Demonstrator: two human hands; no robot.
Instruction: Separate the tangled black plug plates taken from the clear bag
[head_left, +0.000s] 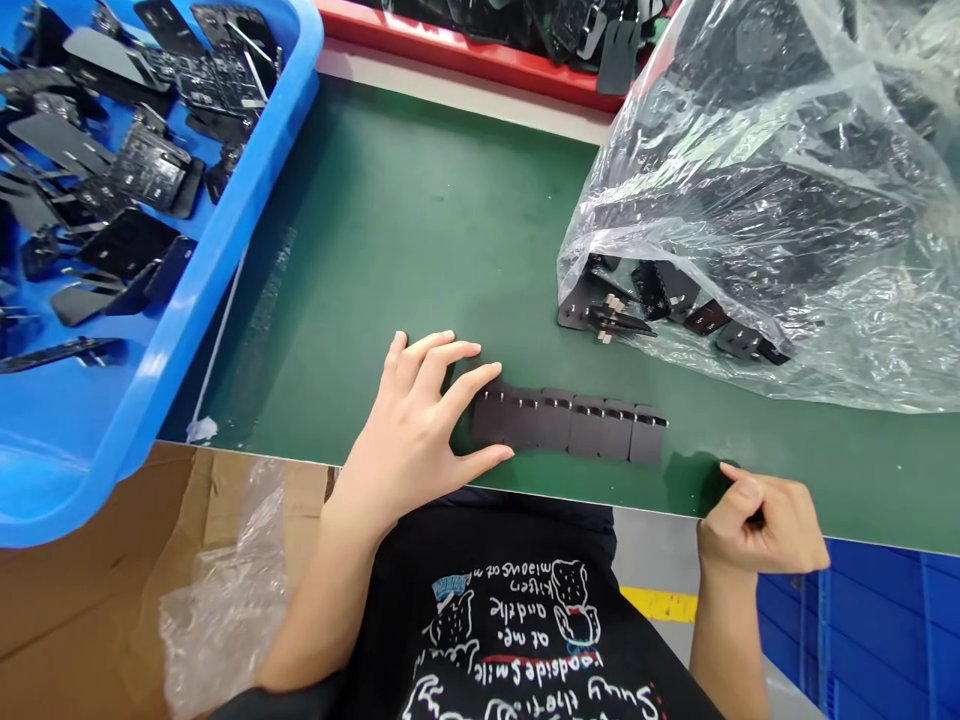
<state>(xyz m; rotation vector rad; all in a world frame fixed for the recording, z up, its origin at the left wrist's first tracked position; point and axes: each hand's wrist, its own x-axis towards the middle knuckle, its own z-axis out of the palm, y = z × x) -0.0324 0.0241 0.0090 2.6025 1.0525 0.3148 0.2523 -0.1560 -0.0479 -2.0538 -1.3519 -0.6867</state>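
Note:
A row of several flat black plates, each with small shiny metal bits near its upper edge, lies side by side on the green tabletop. Around the row's left end, my left hand is open, thumb below and fingers spread above; whether a fingertip touches a plate I cannot tell. Beyond the row's right end, apart from it, my right hand is curled closed over the table's front edge. Its palm is hidden, so anything inside it does not show.
At the left stands a blue bin full of black parts. A clear plastic bag of black parts lies at the right, several parts at its mouth. Behind is a red tray. Below the table's left edge is a cardboard box.

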